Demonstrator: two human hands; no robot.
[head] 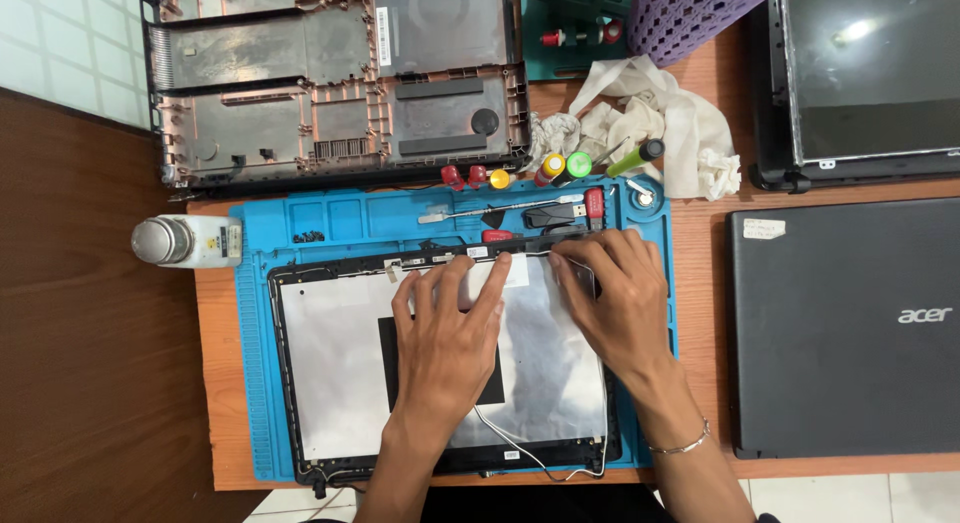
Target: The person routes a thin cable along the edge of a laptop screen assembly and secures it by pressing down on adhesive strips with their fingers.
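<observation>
Flat and spread, left hand (447, 328) on the screen panel (340, 373); right hand (612, 298) fingertips pressing its top edge.

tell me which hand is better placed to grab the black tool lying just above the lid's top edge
Right, probably. The right hand has its fingertips at the lid's top edge, just below the black tool. The left hand lies flat on the silver panel, farther away.
</observation>
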